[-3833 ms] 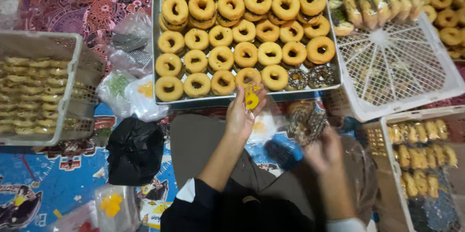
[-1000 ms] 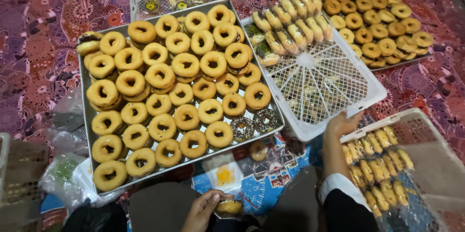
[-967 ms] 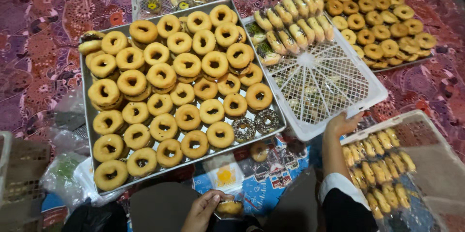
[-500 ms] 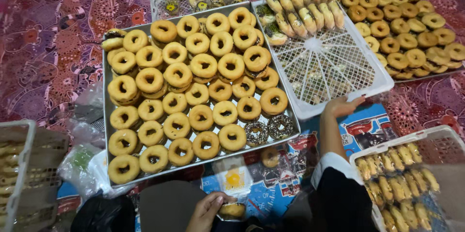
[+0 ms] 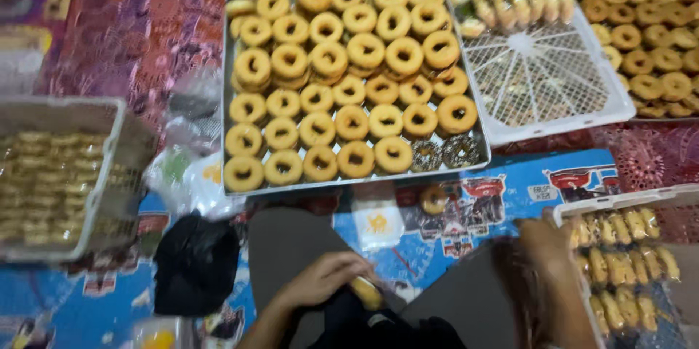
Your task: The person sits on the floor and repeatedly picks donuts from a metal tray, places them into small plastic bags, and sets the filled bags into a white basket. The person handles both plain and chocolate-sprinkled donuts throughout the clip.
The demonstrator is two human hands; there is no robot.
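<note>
My left hand is low over my lap, its fingers closed around a golden donut. My right hand is blurred and lies beside the near left corner of a white basket of wrapped long pastries; I see nothing in it. A big metal tray full of ring donuts, a few of them dark glazed, lies just beyond my knees. One loose donut and a small clear bag lie on the mat in front of that tray.
A white lattice tray with filled buns stands to the right of the metal tray, with another donut tray behind it. A grey basket of pastries is at the left, a black bag near my left knee.
My right hand has pulled back from the lattice tray's front edge to the basket at my right. The view has shifted left. My left hand still holds the donut.
</note>
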